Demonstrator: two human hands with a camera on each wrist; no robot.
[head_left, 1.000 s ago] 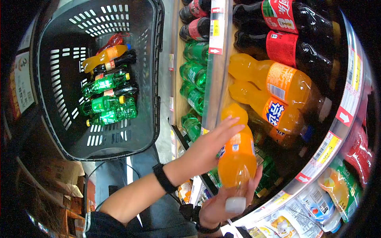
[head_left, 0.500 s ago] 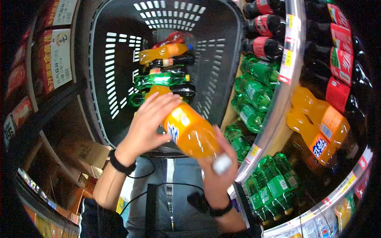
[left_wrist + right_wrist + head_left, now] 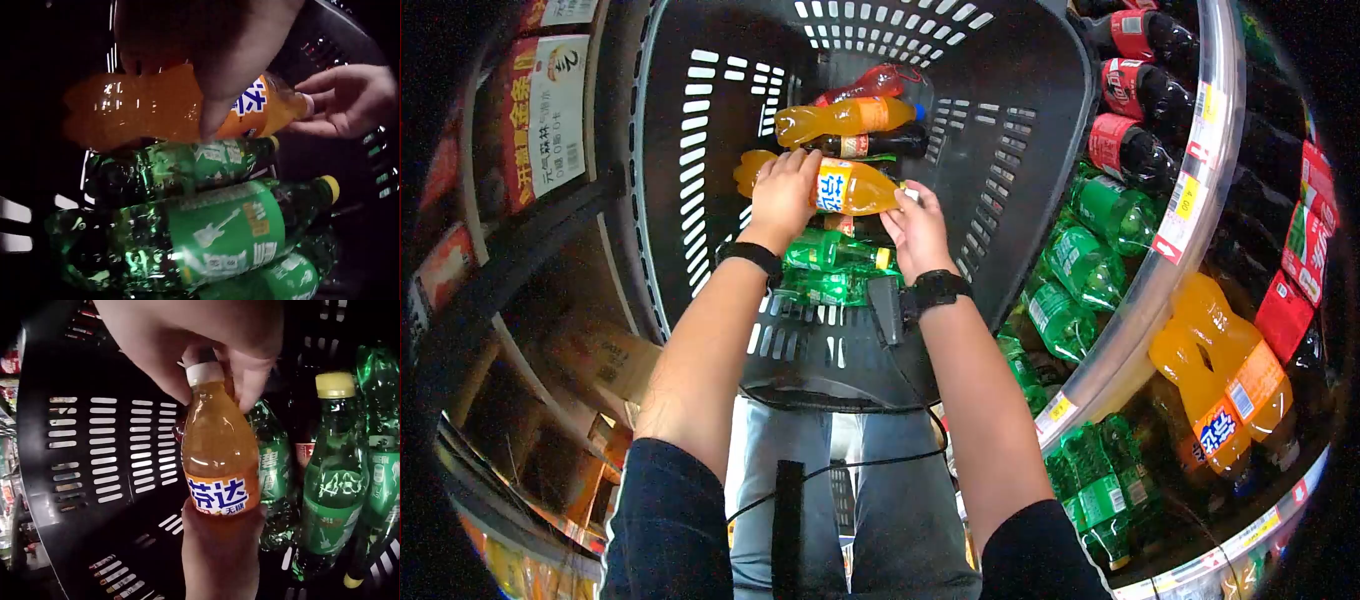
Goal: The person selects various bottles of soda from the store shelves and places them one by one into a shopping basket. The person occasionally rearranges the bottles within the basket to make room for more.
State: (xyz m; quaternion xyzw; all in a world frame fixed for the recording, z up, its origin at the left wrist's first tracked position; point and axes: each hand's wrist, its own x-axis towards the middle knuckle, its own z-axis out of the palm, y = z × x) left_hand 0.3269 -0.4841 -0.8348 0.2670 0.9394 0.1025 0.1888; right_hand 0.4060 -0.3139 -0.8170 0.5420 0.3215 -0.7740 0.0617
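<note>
An orange soda bottle [image 3: 866,190] with a white cap lies sideways over the other bottles in the black basket [image 3: 1040,200]. My left hand [image 3: 783,200] grips its body from above, between the base and the blue-and-white label. At the cap end, my right hand [image 3: 920,235] pinches the neck, thumb and fingers around the white cap [image 3: 205,373]. Right below the bottle, in the left wrist view, lie green soda bottles [image 3: 228,231] with yellow caps. Beyond it are another orange bottle [image 3: 830,122] with a blue cap, a dark bottle [image 3: 890,140] and a red bottle [image 3: 870,82].
On the right, a shelf holds cola bottles [image 3: 1125,145], green bottles [image 3: 1080,260] and orange bottles [image 3: 1230,370] behind a clear rail with price tags [image 3: 1185,195]. Shelving with a cardboard box [image 3: 622,360] stands to the left. A black cable [image 3: 870,462] crosses the person's legs.
Both hands have carried the orange bottle from the right shelf leftward into the basket. It has turned from steeply tilted to nearly level, and the right hand has shifted onto the cap end.
</note>
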